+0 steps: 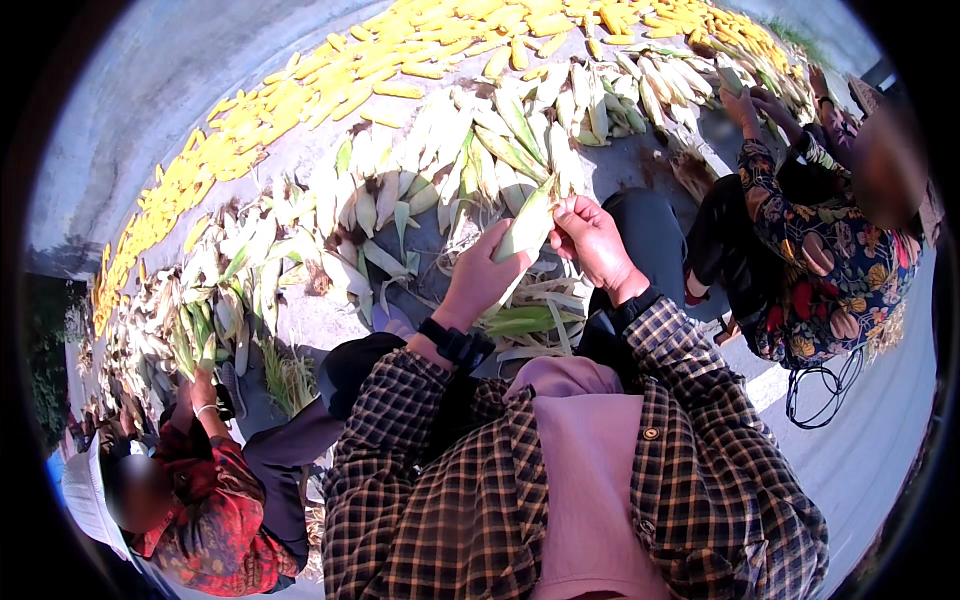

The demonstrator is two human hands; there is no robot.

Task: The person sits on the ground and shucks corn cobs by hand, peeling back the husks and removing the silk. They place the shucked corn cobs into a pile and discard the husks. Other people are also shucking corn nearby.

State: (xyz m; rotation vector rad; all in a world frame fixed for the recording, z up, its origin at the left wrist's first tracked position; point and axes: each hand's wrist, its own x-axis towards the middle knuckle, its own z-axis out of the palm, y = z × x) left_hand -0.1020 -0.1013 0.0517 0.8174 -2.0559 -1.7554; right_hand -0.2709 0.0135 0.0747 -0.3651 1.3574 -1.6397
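My left hand (484,270) is wrapped around an ear of corn (527,225) in its pale green husk, held tilted with its tip up. At that tip, the thumb and forefinger of my right hand (598,238) pinch the husk edge, beside a little brown silk. The husk still covers the ear; no kernels show on it. Loose stripped husks (525,319) lie below my hands, between my knees. Just beyond them rests a heap of unhusked corn ears (450,165) on the concrete ground.
A long band of bare yellow cobs (360,67) curves behind the heap. On the left, a person in a red patterned top (217,517) holds husked leaves. Another in a floral top (832,277) sits on the right, near a coiled black cable (821,397). Green stalks (289,375) lie at left.
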